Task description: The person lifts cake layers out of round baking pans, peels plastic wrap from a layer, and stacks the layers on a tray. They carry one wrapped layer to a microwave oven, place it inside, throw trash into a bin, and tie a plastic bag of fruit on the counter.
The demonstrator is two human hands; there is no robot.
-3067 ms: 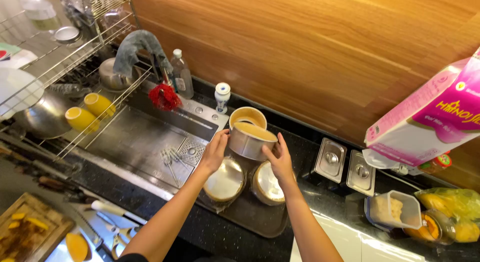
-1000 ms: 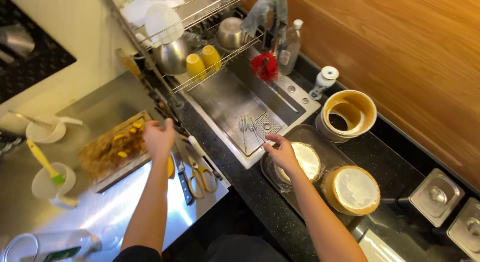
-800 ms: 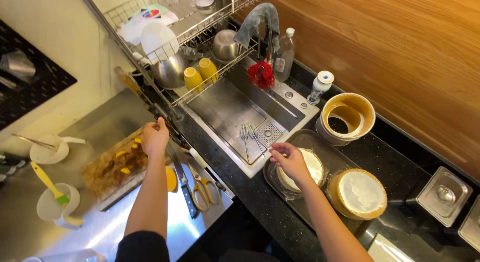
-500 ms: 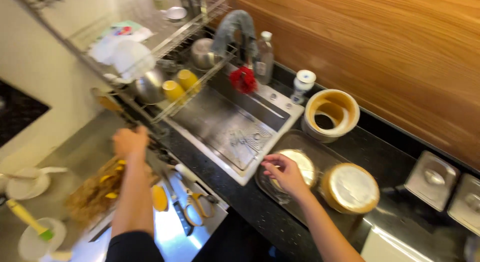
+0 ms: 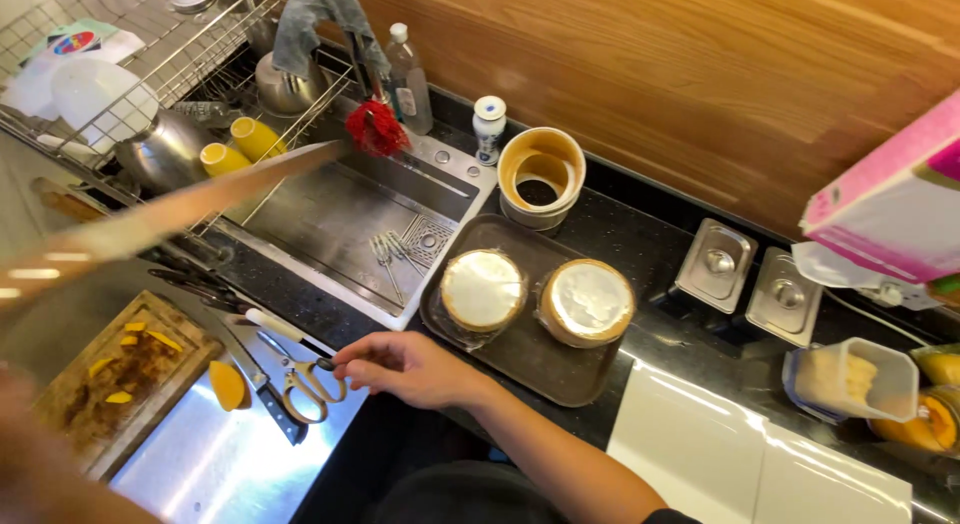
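Observation:
My left hand [image 5: 25, 404] is a blur at the bottom left and holds up a long knife [image 5: 180, 209]. Its blade slants across the view, with the tip over the sink [image 5: 330, 219]. My right hand [image 5: 405, 369] hovers at the counter's front edge with loosely curled, empty fingers. Its fingertips are next to the scissors [image 5: 305, 379]. Just right of it a dark tray [image 5: 520, 359] carries two round white-topped cakes [image 5: 483, 289] [image 5: 588, 302] in paper collars. A stack of round tins [image 5: 541, 174] stands behind the tray.
A wooden cutting board [image 5: 120, 384] with yellow fruit scraps lies at the lower left, beside a yellow fruit piece [image 5: 228, 384] and another knife [image 5: 265, 399]. A dish rack [image 5: 170, 84] stands behind the sink. At the right are steel lidded pans [image 5: 714, 264], a plastic container [image 5: 850, 379] and a pink box [image 5: 890, 199].
My left hand has lifted the long knife from beside the cutting board into the air. My right hand has left the tray and moved toward the scissors. The view has swung right.

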